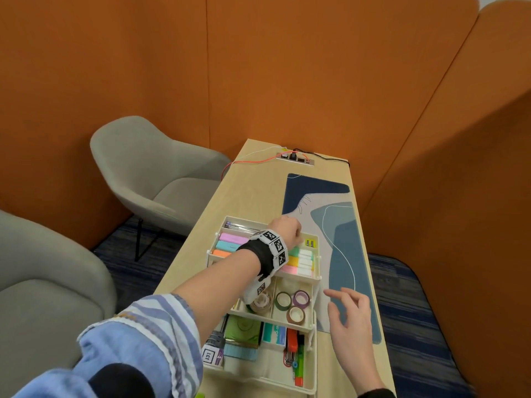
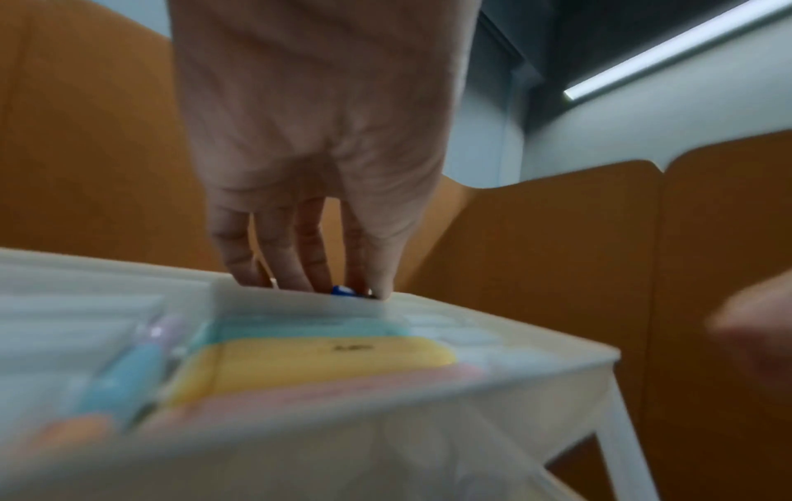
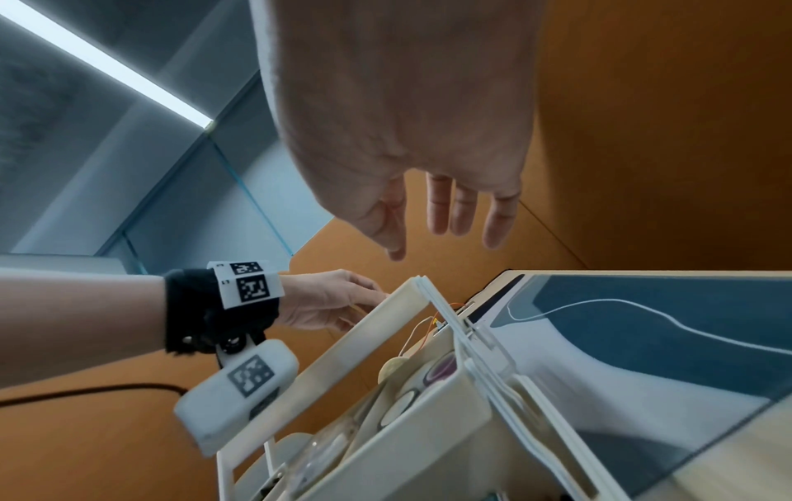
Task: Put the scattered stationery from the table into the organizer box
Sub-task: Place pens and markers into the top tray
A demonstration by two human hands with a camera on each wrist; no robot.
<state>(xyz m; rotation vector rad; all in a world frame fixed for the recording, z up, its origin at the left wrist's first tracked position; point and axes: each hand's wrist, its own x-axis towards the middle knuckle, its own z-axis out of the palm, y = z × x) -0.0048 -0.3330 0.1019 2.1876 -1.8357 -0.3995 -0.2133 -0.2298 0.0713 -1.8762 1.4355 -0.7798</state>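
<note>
The white tiered organizer box (image 1: 244,221) stands on the wooden table. Its top tier holds pastel highlighters (image 1: 300,259), the middle tier tape rolls (image 1: 290,303), and the bottom tray a red stapler (image 1: 292,340) and note pads. My left hand (image 1: 287,229) reaches down into the top tier's far right compartment. In the left wrist view its fingertips (image 2: 317,271) pinch a small blue item (image 2: 341,290) just behind the box's divider wall (image 2: 300,306). My right hand (image 1: 344,305) hovers with spread fingers (image 3: 462,217) over the mat, right of the box, holding nothing.
A blue and grey desk mat (image 1: 344,239) covers the table's right side. A power socket with red and black cables (image 1: 294,159) sits at the far end. Two grey chairs (image 1: 149,168) stand left of the table, and orange partition walls surround it.
</note>
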